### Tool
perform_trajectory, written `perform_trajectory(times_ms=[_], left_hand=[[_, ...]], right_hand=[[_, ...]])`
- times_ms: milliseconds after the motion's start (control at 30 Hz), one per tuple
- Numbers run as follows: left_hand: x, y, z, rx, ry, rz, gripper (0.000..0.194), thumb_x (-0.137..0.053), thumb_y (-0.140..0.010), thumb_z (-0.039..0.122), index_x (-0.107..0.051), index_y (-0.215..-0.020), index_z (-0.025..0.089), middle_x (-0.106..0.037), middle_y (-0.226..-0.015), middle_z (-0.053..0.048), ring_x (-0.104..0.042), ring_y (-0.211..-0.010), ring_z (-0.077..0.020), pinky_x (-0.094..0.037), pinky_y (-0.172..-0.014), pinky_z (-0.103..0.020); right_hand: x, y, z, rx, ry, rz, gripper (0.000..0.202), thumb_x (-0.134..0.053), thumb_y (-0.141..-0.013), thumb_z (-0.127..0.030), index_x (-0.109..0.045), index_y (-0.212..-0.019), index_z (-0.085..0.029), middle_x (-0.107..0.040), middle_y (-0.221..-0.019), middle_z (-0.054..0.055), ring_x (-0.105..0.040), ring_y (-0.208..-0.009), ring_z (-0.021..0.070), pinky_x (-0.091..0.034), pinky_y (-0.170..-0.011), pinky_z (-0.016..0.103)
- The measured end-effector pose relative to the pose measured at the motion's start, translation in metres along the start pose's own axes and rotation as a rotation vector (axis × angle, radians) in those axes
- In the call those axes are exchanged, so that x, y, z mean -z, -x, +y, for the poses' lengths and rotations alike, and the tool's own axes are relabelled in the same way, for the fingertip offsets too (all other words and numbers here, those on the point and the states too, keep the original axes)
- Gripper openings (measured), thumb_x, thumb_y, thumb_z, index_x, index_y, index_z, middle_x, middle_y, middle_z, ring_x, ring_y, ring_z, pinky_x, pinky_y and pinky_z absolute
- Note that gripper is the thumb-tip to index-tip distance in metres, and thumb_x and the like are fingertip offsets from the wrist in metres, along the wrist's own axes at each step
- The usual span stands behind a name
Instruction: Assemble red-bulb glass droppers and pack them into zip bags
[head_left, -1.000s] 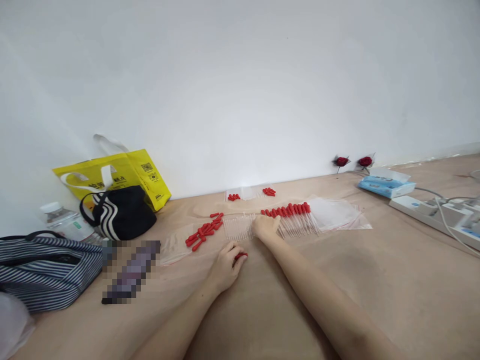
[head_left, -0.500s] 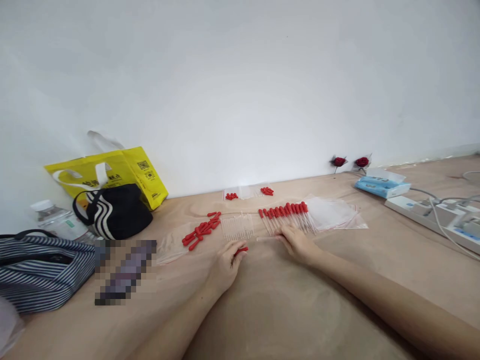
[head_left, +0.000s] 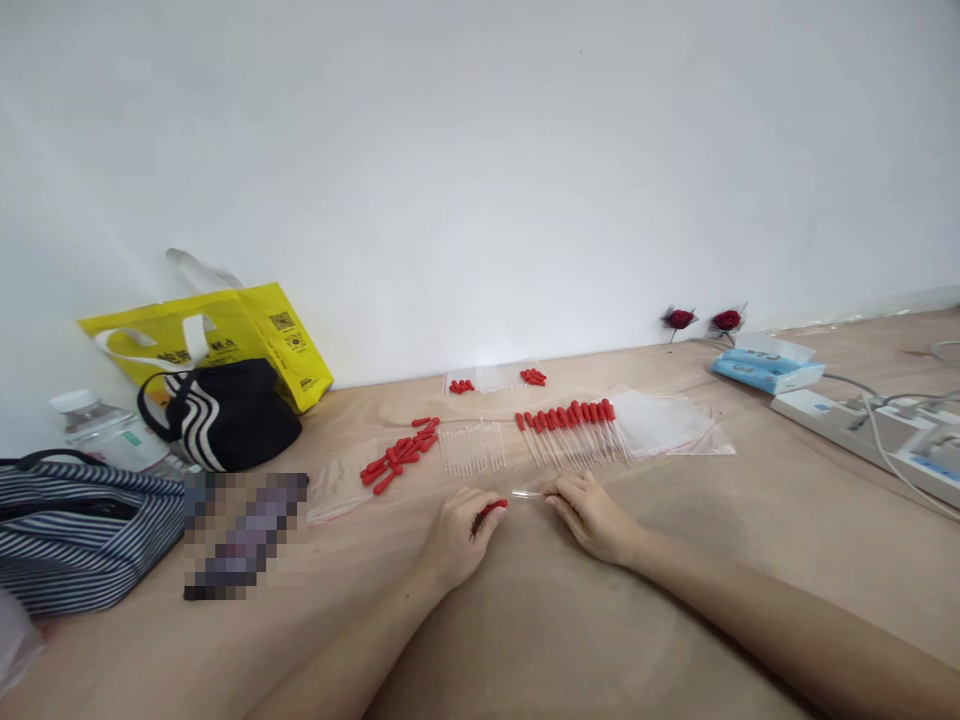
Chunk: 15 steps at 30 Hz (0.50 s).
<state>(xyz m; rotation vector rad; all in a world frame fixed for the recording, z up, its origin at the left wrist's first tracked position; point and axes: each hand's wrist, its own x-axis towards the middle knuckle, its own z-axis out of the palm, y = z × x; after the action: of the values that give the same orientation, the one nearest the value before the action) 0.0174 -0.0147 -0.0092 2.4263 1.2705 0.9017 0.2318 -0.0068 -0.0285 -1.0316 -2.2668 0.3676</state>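
Pinched in my left hand [head_left: 463, 530] is a red rubber bulb [head_left: 492, 508], its end pointing right. My right hand [head_left: 592, 518] grips a clear glass dropper tube [head_left: 526, 494], whose free end points left at the bulb with a small gap between them. Beyond my hands lies a row of bare glass tubes [head_left: 472, 448]. To its right, several droppers with red bulbs fitted [head_left: 566, 418] lie side by side. A pile of loose red bulbs [head_left: 401, 455] rests on a clear plastic bag [head_left: 330, 490] to the left.
Near the wall lie small bags with red bulbs [head_left: 533, 377]. Plastic bags [head_left: 664, 425], a blue tissue pack [head_left: 765, 370] and a power strip [head_left: 862, 435] with cables are on the right. A yellow bag [head_left: 292, 350], black pouch [head_left: 255, 415], clear jar [head_left: 112, 435] and striped bag [head_left: 97, 540] stand left.
My right hand has drawn back from the fitted droppers toward me, bringing the glass tube level with the bulb. The left hand has shifted slightly right, and the bulb and tube are closer together.
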Motion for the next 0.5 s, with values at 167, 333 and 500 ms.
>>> perform_trajectory(times_ms=[167, 333, 500], left_hand=[[-0.003, 0.000, 0.001, 0.122, 0.110, -0.013, 0.021, -0.045, -0.084, 0.028, -0.062, -0.086, 0.017, -0.065, -0.074, -0.002, -0.057, -0.066, -0.0150, -0.043, -0.061, -0.025], [-0.006, 0.000, -0.001, 0.211, 0.265, -0.030, 0.025, -0.043, -0.083, 0.032, -0.062, -0.081, 0.015, -0.059, -0.062, 0.001, -0.051, -0.056, -0.0123, -0.038, -0.051, -0.021], [-0.003, 0.000, 0.003, 0.153, 0.173, -0.034, 0.023, -0.044, -0.082, 0.028, -0.062, -0.074, 0.015, -0.058, -0.063, 0.000, -0.051, -0.059, -0.0128, -0.038, -0.055, -0.022]], right_hand=[[-0.003, 0.000, -0.008, 0.003, -0.017, -0.009, 0.021, -0.032, -0.089, -0.021, -0.052, -0.090, -0.018, -0.061, -0.084, 0.003, -0.052, -0.076, 0.0138, -0.033, -0.074, 0.030], [-0.001, 0.002, -0.018, 0.005, -0.007, -0.029, 0.021, -0.034, -0.089, -0.023, -0.053, -0.085, -0.017, -0.060, -0.076, 0.003, -0.052, -0.070, 0.0128, -0.032, -0.071, 0.028], [0.002, 0.001, -0.012, 0.123, 0.035, -0.057, 0.021, -0.034, -0.088, -0.020, -0.055, -0.087, -0.017, -0.058, -0.072, 0.003, -0.050, -0.068, 0.0125, -0.028, -0.069, 0.027]])
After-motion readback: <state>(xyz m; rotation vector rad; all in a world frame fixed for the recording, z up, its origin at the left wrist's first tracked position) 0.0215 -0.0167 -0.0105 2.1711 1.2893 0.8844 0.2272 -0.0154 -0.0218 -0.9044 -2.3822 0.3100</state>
